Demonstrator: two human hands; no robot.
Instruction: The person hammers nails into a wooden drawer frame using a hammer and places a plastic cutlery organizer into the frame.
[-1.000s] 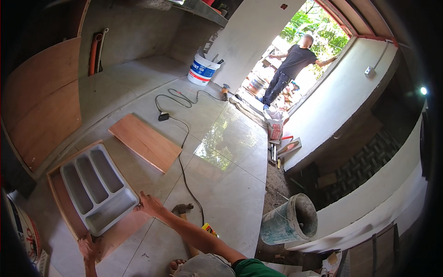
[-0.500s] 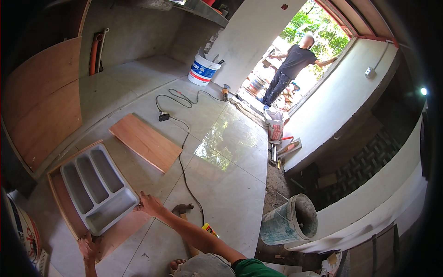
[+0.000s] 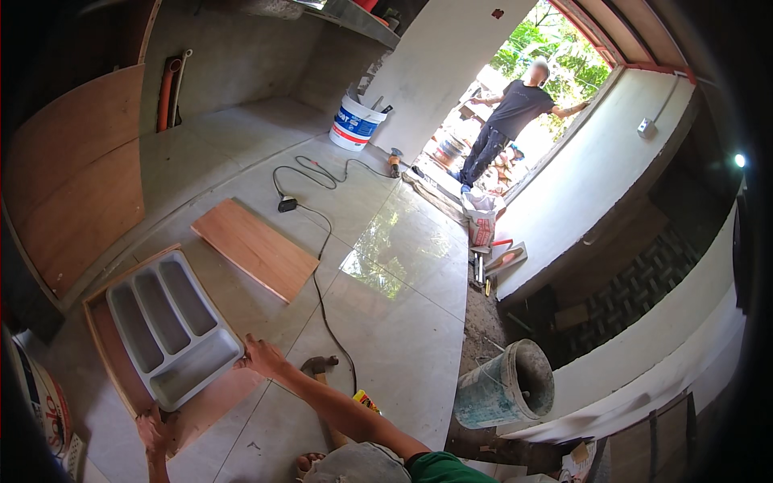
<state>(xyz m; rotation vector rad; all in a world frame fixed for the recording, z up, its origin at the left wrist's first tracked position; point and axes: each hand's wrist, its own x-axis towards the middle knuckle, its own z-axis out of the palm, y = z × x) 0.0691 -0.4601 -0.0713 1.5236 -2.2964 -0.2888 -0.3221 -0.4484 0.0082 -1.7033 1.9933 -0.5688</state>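
Note:
A grey plastic cutlery tray (image 3: 173, 354) with several compartments lies inside a shallow wooden drawer (image 3: 98, 318) on the tiled floor at the left. My left hand (image 3: 153, 431) is closed on the drawer's near left edge, below the tray's near corner. At the right side, my right hand (image 3: 262, 357) grips the drawer edge close beside the tray's right corner; its fingertips are partly hidden. Bare reddish wood of the drawer shows along the near side of the tray. Under my right forearm lies a hammer (image 3: 320, 366), its handle partly covered.
A loose wooden board (image 3: 254, 250) lies beyond the drawer, beside a black cable (image 3: 324, 294). An angle grinder (image 3: 394, 165) and white bucket (image 3: 354, 125) stand farther back. A dirty bucket (image 3: 495, 390) is at right. A person (image 3: 515, 113) stands in the doorway.

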